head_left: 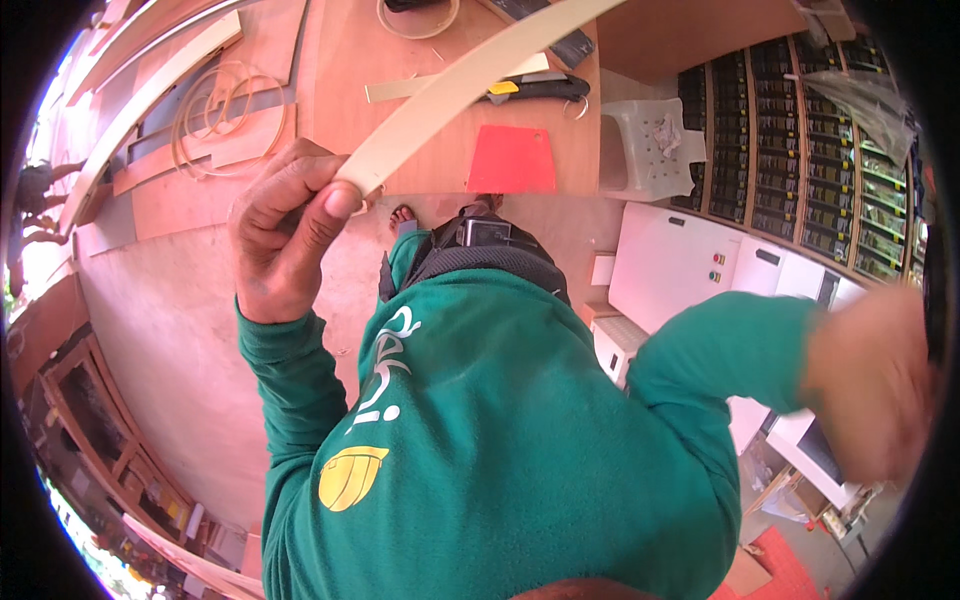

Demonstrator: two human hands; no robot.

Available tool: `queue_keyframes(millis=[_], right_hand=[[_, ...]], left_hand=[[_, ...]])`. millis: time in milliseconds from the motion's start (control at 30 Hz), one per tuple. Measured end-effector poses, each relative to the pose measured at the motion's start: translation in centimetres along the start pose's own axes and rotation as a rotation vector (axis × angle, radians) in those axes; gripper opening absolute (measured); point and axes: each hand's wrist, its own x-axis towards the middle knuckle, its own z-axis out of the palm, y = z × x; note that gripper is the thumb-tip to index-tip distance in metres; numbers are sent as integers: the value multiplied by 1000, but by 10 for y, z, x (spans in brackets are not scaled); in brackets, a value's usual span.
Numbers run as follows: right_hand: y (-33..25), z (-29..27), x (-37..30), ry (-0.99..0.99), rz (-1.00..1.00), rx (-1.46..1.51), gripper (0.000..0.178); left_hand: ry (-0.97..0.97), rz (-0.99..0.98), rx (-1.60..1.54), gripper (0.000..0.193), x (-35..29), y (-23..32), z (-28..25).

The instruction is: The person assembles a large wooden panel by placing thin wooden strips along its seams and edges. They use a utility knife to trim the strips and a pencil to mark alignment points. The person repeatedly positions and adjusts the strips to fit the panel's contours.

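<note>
While your left grip (288, 235) is clamped on the pale strip (455, 98), thumb in front and fingers curled behind, the step in hand looks like handling or checking that strip. You have it pinched close to its near end; from the grip it runs up and to the right in a gentle bow, over the counter (345, 60), and leaves the view at the top.

Your right grip (868, 385) is raised well apart, far to the right of the left one, and so blurred that you cannot tell whether its fingers are apart, together or on something.

To the right of your left grip and farther from your body, the black utility knife (545, 88) lies on the counter, partly behind the strip, near a shorter strip (395, 90). Nearer the grip's own level, also to its right, a red plate (512, 160) rests at the counter's near edge.

Judging from this, your next move calls for steady pressure near the end, without creasing the strip, and for bringing the right grip across if the loose length needs support. The strip seems thin and springy, so it could whip or twist under a one-sided pinch.
</note>
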Motion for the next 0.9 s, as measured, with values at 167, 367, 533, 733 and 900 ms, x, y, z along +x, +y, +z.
queue_keyframes(millis=[167,367,533,733,900], right_hand=[[83,95,-127,-366,435,-209,26],[103,142,-185,-609,381,-344,72],[96,149,-192,-595,492,-447,64],[102,127,-197,-600,675,-223,36],[118,129,-159,-261,1026,165,35]], left_hand=[[29,-38,-14,23,-3,7,1],[-106,-42,12,21,7,21,0],[-212,-125,12,19,6,19,14],[-338,-42,-11,18,2,27,25],[-402,54,50,19,6,33,23]])
